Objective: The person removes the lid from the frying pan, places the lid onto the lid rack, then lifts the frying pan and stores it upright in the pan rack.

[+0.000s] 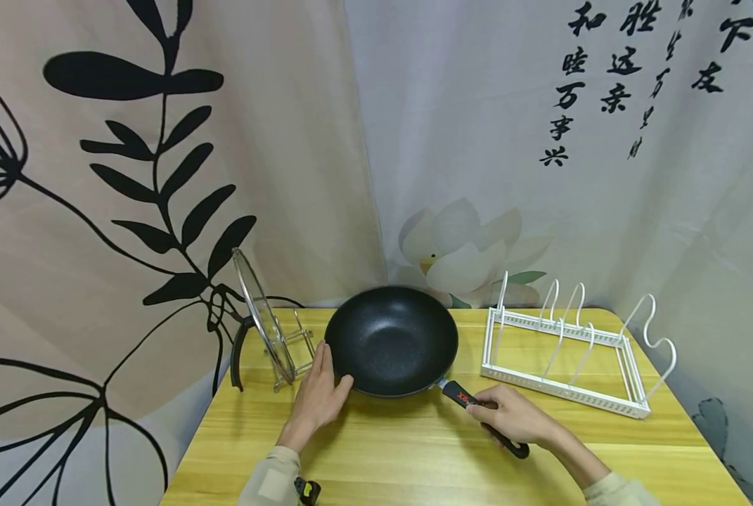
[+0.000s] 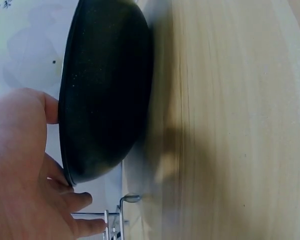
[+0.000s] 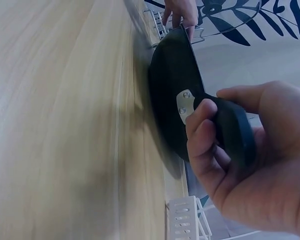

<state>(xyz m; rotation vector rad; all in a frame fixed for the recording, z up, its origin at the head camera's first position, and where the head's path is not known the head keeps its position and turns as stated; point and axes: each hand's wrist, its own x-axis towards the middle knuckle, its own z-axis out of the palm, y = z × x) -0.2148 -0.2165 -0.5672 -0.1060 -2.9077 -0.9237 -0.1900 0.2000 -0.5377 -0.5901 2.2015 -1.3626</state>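
Note:
A black wok-shaped frying pan (image 1: 391, 344) is at the middle of the table in the head view. My right hand (image 1: 509, 414) grips its black handle (image 1: 455, 392), fingers curled round it in the right wrist view. At the pan's left front rim, my left hand (image 1: 316, 390) rests with fingers extended and thumb spread. The left wrist view shows thumb and fingers at the rim (image 2: 65, 150), lower fingers spread past it. A shadow lies under the pan's rounded side (image 3: 170, 85).
Left of the pan, a glass lid (image 1: 264, 316) leans upright in a metal wire stand (image 1: 300, 344). A white rack (image 1: 566, 393) with upright wire dividers stands at the right. A small black-and-yellow object (image 1: 308, 490) is by my left sleeve. Printed curtains (image 1: 300, 140) hang behind the wooden table (image 1: 389, 457).

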